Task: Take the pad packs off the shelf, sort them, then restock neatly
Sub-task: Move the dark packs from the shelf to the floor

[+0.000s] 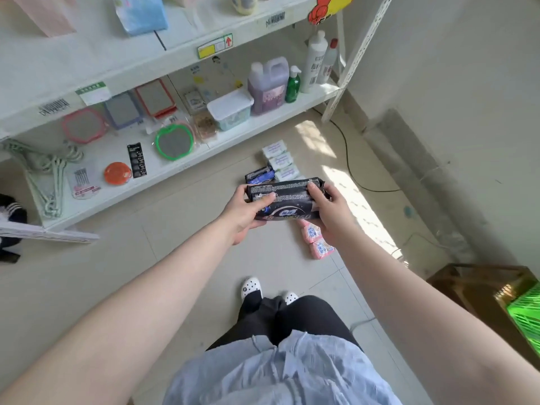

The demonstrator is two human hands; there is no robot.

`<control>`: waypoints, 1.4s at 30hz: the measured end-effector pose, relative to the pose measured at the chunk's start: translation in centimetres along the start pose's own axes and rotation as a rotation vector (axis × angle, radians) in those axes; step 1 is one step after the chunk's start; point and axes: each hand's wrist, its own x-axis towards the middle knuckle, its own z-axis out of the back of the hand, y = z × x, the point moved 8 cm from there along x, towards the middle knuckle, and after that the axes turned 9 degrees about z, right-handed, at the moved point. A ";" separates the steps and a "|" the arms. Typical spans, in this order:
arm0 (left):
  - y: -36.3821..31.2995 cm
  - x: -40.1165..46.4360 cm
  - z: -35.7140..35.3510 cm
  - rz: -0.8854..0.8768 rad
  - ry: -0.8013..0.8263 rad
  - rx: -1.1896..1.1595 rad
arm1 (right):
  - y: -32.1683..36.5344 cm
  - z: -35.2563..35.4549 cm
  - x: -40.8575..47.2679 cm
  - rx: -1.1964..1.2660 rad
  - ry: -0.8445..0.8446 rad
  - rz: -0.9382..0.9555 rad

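Centre of the frame: black pad pack [285, 200] held level above the floor, left hand [244, 213] gripping its left end, right hand [327, 213] gripping its right end, fingers curled over the top edge. Just beyond, upper centre: another dark pack [260, 174] and three white packs [280, 160] in a row on the floor [117, 273]. Just below: pink packs [317, 242] lined up. Probably sorting by colour. Best lowered flat beside the dark pack, long edge parallel to its neighbour, label up, kept clear of the white row. Released only once fully resting, to avoid knocking the pink line.
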 end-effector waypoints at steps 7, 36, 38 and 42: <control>-1.9 4.9 1.7 0.005 -0.123 -0.055 | -1.9 -1.9 5.7 -0.005 -0.023 -0.174; 18.4 61.3 13.0 0.270 -0.404 0.119 | -44.1 -7.0 49.0 -0.284 -0.049 -0.224; 19.4 63.5 13.7 0.285 -0.411 0.109 | -46.2 -7.5 49.9 -0.228 -0.069 -0.237; 21.0 65.7 14.6 0.327 -0.429 0.118 | -50.4 -8.3 48.2 -0.067 -0.245 -0.402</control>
